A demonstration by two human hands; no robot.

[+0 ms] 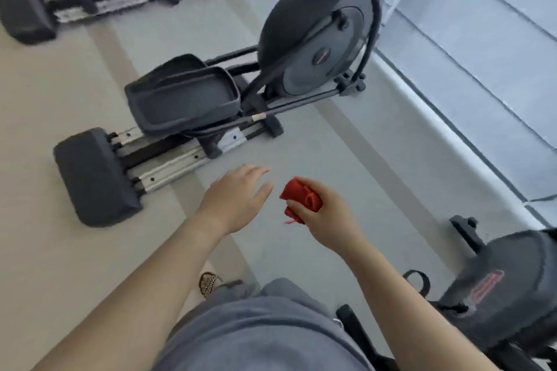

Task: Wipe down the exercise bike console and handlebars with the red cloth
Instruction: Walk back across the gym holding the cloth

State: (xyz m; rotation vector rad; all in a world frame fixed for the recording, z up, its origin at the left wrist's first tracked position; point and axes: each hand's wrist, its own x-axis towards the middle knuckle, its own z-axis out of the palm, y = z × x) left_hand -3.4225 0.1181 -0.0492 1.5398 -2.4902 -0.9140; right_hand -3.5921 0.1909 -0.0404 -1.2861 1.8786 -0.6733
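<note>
Both hands over floor: right hand (325,214) clutching red cloth (300,197), left hand (235,199) empty.

Grey floor (331,141) bears two elliptical trainers (193,117) and a bike (494,289).

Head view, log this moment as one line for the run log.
stage: cloth in hand, no wiping | right hand: shut on red cloth | left hand: open, empty | console, handlebars: out of view | elliptical: ahead on floor
</note>
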